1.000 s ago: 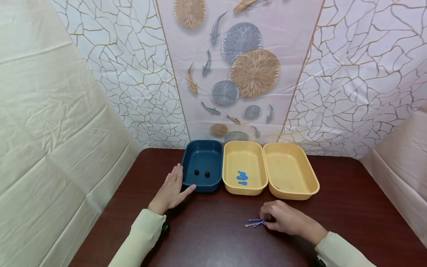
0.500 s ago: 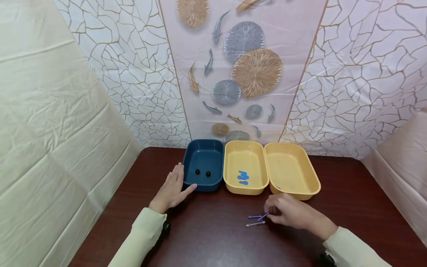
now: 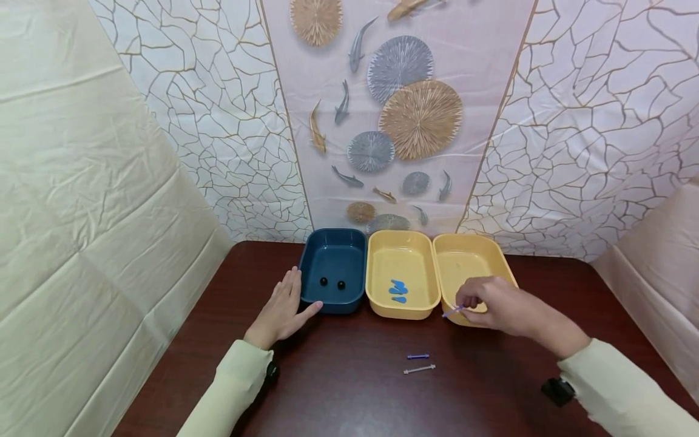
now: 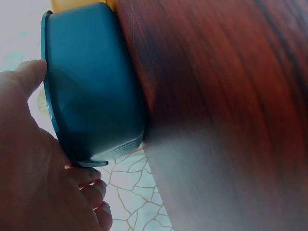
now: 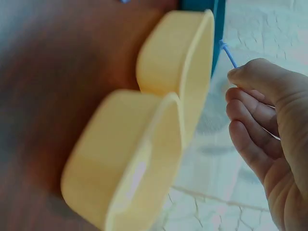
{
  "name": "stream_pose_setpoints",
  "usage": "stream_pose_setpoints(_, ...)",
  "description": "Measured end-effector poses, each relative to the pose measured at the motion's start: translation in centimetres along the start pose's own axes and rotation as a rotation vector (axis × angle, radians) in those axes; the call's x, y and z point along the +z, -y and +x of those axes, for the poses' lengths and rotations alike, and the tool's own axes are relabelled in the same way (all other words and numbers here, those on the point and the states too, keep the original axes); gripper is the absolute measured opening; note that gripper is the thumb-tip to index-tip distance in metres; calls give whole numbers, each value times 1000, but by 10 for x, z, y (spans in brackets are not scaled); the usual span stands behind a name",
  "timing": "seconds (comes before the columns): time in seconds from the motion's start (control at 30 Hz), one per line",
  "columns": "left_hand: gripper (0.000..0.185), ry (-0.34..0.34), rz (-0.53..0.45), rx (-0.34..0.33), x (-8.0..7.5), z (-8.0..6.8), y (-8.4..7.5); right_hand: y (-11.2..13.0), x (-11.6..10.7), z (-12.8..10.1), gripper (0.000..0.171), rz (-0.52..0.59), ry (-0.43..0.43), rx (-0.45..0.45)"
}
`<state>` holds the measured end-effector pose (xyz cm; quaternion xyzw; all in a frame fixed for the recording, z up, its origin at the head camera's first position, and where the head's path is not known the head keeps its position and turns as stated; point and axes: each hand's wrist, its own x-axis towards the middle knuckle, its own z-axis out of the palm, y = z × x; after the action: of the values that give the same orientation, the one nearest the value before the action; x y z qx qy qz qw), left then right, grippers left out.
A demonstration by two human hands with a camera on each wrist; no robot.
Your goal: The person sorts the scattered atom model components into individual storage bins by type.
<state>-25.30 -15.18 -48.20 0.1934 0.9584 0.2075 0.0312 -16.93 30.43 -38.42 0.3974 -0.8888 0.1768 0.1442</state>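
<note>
While the left hand (image 3: 281,309) lies flat on the dark wooden table (image 3: 338,388), fingers straight and thumb spread, its palm edge rests against the outer wall of the blue tray (image 3: 332,270); the left wrist view confirms the contact, and the placement reads as bracing that tray in position. The hand grips nothing.

The right hand (image 3: 494,303) is raised over the near rim of the right-hand yellow tray (image 3: 480,261). Its fingers are curled and its thumb and forefinger pinch a thin purple stick (image 3: 452,312), which projects leftward from the fingertips, just at the tray's near left corner. The right wrist view shows the same stick (image 5: 228,53) held by one end, the remainder free, a hold that suits releasing it cleanly over the tray.

Two further sticks lie on the table well short of the trays: a purple stick on the table (image 3: 417,356) and, just beside it, a pale stick (image 3: 419,368). They lie roughly parallel, apart from both hands.

The contents appear sorted by kind: two black beads (image 3: 331,283) in the blue tray, blue flat pieces (image 3: 397,289) in the middle yellow tray (image 3: 401,243). All three trays stand side by side, touching or nearly so.
</note>
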Motion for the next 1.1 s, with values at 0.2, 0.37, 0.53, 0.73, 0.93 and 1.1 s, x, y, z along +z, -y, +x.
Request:
stream_pose_setpoints(0.2, 102, -3, -4, -2, 0, 0, 0, -19, -20, 3, 25, -102, 4, 88)
stream_pose_setpoints(0.37, 101, 2, -6, -6, 0, -1, -1, -34, -20, 3, 23, -136, -8, 137)
stream_pose_setpoints(0.53, 101, -4, -1, -5, 0, -1, -1, -51, -13, 1, 19, -112, -7, 199)
stream_pose_setpoints(0.73, 101, 1, 0, -7, -1, -2, -2, -74, 3, -2, 14, -75, 47, 326)
stream_pose_setpoints(0.93, 100, -3, 5, -5, -2, -2, -2, -96, 25, -8, 9, -13, 96, 455)
stream_pose_setpoints(1.1, 101, 2, 1, -2, -3, -2, -4, -104, 39, -13, 6, -9, 110, 456)
